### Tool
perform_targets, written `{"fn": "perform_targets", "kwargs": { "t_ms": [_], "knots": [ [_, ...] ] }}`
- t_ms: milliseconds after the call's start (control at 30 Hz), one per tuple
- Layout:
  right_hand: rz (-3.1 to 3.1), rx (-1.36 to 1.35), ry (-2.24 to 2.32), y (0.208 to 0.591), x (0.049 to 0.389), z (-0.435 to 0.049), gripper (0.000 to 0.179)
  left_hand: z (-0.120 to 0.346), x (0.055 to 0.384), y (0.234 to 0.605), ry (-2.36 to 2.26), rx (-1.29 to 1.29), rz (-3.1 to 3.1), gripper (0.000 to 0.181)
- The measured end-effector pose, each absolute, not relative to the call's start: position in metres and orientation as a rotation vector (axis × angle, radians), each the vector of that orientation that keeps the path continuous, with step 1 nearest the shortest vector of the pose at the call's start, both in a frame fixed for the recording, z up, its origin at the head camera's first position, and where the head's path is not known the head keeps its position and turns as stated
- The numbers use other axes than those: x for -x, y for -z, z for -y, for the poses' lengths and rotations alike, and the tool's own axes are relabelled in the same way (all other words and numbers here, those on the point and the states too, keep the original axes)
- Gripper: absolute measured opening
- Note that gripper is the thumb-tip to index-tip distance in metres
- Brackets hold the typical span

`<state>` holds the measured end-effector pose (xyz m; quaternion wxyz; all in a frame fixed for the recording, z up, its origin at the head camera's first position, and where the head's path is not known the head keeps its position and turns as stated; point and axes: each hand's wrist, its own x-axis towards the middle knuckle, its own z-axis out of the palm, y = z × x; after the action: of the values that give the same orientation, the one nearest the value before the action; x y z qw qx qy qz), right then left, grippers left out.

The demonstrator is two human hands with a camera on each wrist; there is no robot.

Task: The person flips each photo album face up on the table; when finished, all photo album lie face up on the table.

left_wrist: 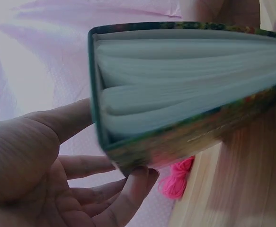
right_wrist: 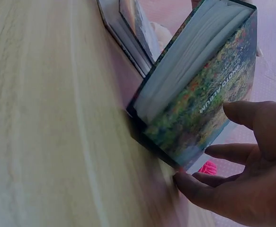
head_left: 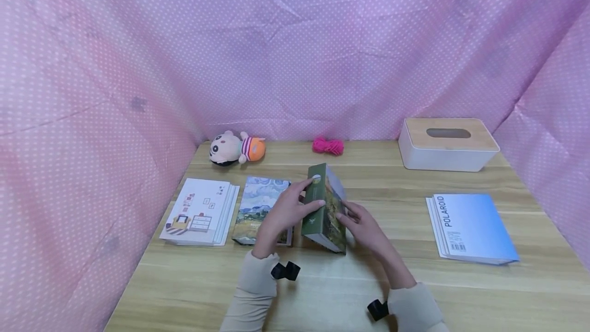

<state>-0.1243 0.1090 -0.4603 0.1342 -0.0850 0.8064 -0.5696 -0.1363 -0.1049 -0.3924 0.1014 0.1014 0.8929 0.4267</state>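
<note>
Both hands are on a thick green photo album (head_left: 333,209) tilted up on edge above the middle of the table, its spine to the left. My left hand (head_left: 287,210) grips it at the spine, with fingers curled about the spine's edge in the left wrist view. At the other side, my right hand (head_left: 366,227) holds the cover between thumb and fingers. The words "PHOTO ALBUM" show on the cover in the right wrist view, and page edges (left_wrist: 175,85) face the left wrist camera. Just left lies another album with a painted landscape cover (head_left: 258,204), partly hidden by the left hand.
Stacked white albums (head_left: 198,211) lie at the left, and blue "POLAROID" albums (head_left: 475,227) at the right. Along the back are a plush doll (head_left: 237,148), a pink yarn bundle (head_left: 328,146) and a white tissue box with a wooden lid (head_left: 447,152). Pink dotted cloth hangs behind.
</note>
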Motion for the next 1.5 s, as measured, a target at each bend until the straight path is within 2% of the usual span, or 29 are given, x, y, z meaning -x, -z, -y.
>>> {"fn": "perform_targets", "kwargs": {
  "t_ms": [333, 567, 833, 1200, 1400, 1500],
  "knots": [
    [-2.531, 0.166, 1.439, 0.462, 0.127, -0.115, 0.063, 0.114, 0.137, 0.411, -1.308, -0.286, -2.467, 0.069],
    [-2.556, 0.12, 1.321, 0.459, 0.129, -0.126, 0.069, 0.104, 0.14, 0.429, -1.33, -0.31, -2.435, 0.067],
    [-2.585, 0.126, 1.261, 0.459, 0.13, -0.132, 0.073, 0.091, 0.14, 0.438, -1.389, -0.186, -2.411, 0.063],
    [-2.65, 0.253, 1.242, 0.467, 0.127, -0.133, 0.071, 0.086, 0.141, 0.445, -1.236, -0.24, -2.56, 0.052],
    [-2.685, 0.286, 1.218, 0.468, 0.126, -0.131, 0.069, 0.088, 0.141, 0.448, -1.255, -0.224, -2.544, 0.025],
    [-2.703, 0.283, 1.191, 0.468, 0.126, -0.13, 0.068, 0.09, 0.141, 0.45, -1.273, -0.204, -2.521, 0.03]
  ]
}}
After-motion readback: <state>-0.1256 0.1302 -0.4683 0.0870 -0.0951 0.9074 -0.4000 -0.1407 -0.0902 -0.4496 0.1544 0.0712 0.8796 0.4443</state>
